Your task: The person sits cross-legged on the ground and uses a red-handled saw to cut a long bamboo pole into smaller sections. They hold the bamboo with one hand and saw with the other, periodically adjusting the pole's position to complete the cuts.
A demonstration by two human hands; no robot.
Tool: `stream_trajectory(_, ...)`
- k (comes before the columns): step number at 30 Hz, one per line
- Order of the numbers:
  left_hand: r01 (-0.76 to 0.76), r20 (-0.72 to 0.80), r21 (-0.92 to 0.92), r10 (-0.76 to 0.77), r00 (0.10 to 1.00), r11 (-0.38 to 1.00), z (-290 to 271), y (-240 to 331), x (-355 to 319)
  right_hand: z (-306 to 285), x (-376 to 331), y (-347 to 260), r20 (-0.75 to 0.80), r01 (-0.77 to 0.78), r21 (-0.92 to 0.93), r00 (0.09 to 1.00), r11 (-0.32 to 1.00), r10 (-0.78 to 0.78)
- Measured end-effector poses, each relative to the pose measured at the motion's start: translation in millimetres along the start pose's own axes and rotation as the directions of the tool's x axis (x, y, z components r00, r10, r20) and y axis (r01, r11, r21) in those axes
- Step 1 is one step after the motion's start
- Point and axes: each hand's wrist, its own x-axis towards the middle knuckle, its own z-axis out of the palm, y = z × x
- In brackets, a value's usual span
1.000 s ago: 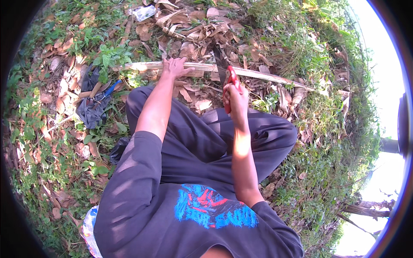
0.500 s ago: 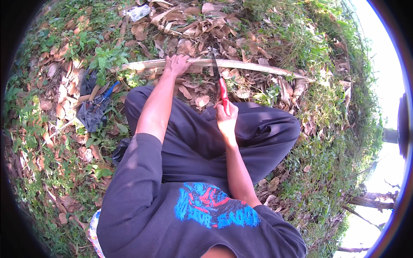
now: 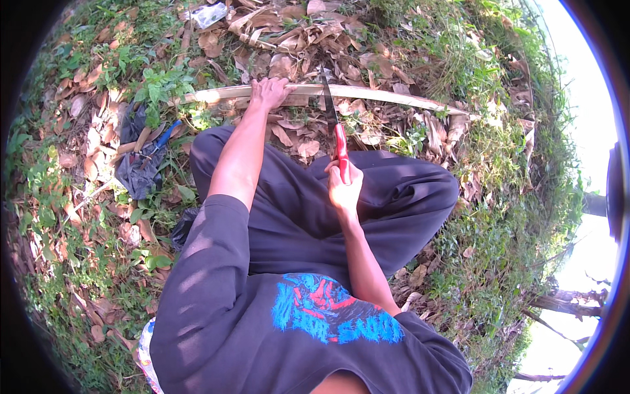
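Note:
A long pale bamboo strip [image 3: 394,96] lies across the leaf-covered ground in front of my crossed legs. My left hand [image 3: 268,91] grips it from above near its left part. My right hand [image 3: 342,186] holds a knife with a red handle [image 3: 341,150]; its dark blade [image 3: 327,97] points away from me, and the tip rests on the strip just right of my left hand.
Dry brown leaves [image 3: 289,26] and green weeds cover the ground all round. A dark rag with a blue-handled tool [image 3: 146,159] lies to my left. A crumpled clear plastic bit [image 3: 209,14] sits at the far top. Grass slopes off on the right.
My right hand has brought the knife down and leftward, so the blade now sits upright on the strip. My left hand has stayed on the strip.

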Motion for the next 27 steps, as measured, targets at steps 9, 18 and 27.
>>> stream_trajectory(9,0.077,0.076,-0.061,-0.072,0.994,0.995,1.7,-0.3,4.3,11.6,38.9,-7.6,-0.006,0.008,-0.168,1.000,0.986,-0.009)
stream_trajectory(18,0.032,0.070,-0.066,-0.027,0.997,0.997,2.6,3.7,-6.5,0.6,16.1,-8.3,-0.005,0.025,-0.177,1.000,0.984,-0.026)
stream_trajectory(27,-0.045,-0.098,0.059,0.051,0.994,0.997,-5.2,5.8,-5.4,-19.7,24.6,-27.2,0.089,-0.187,0.081,0.980,0.979,0.179)
